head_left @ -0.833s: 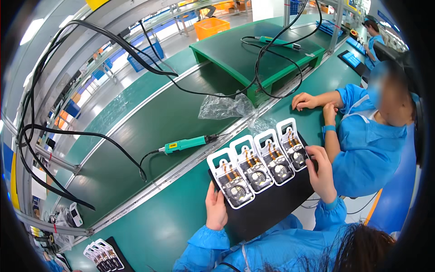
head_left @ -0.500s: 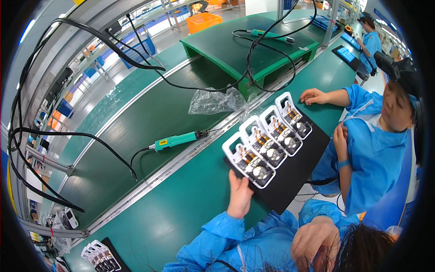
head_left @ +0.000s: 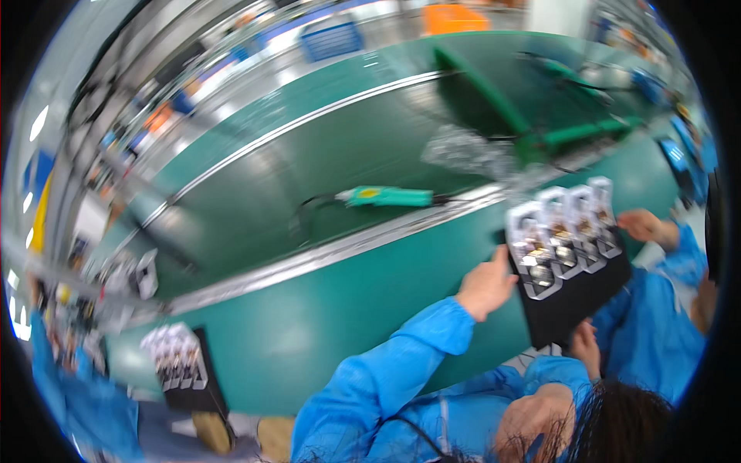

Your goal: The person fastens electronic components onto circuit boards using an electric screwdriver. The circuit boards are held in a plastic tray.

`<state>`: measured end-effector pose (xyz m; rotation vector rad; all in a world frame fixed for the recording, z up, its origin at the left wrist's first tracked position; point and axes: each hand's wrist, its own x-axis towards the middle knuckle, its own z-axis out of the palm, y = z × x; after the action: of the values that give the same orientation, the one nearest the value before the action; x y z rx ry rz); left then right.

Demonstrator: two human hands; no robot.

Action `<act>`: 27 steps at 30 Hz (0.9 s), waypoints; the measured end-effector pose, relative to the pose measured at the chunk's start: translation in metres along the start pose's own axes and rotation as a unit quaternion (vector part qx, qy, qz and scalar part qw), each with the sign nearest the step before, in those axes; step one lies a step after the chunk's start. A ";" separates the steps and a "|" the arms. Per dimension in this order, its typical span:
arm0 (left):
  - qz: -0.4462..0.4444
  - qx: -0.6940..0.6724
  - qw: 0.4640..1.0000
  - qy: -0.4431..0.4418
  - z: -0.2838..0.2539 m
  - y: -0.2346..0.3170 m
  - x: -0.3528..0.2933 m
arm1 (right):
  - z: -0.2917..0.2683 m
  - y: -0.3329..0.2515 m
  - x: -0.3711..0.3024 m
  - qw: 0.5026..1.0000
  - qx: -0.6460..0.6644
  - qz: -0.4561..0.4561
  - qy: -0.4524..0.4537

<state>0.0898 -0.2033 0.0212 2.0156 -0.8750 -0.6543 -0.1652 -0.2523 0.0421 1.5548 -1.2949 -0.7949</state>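
Observation:
A black board [head_left: 567,307] lies across the bench edge on my right, carrying several white-framed parts [head_left: 538,255] with dark and shiny metal pieces. My left hand [head_left: 488,287] reaches to the board's left side, thumb and forefinger closed at its edge. Close to me at the bottom, my right hand [head_left: 536,420] is smeared and partly covered by dark hair, so its fingers cannot be read. A co-worker's hand [head_left: 647,228] rests by the board's far right corner, and another hand [head_left: 588,349] of that person is near its lower edge.
A green electric screwdriver [head_left: 390,197] lies on the sunken dark green belt behind a metal rail [head_left: 332,253]. Crumpled clear plastic [head_left: 471,152] and a green stand [head_left: 532,143] are farther back. Another black board [head_left: 202,393] with white-framed parts sits at left, near another person's blue sleeve [head_left: 100,413].
My view has swung left and blurred, so the bench things appear farther right. My left hand stays at the board's edge. Another person's sleeve now shows at the lower left.

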 end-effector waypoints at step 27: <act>-0.354 0.060 0.355 0.863 -0.134 -0.243 -0.505 | -0.228 -0.060 -0.069 0.238 0.498 -0.813 -0.185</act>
<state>-0.0468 0.3520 -0.0471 1.7369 1.3241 1.2547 0.0461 -0.1280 0.0628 3.9558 0.7481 -1.6305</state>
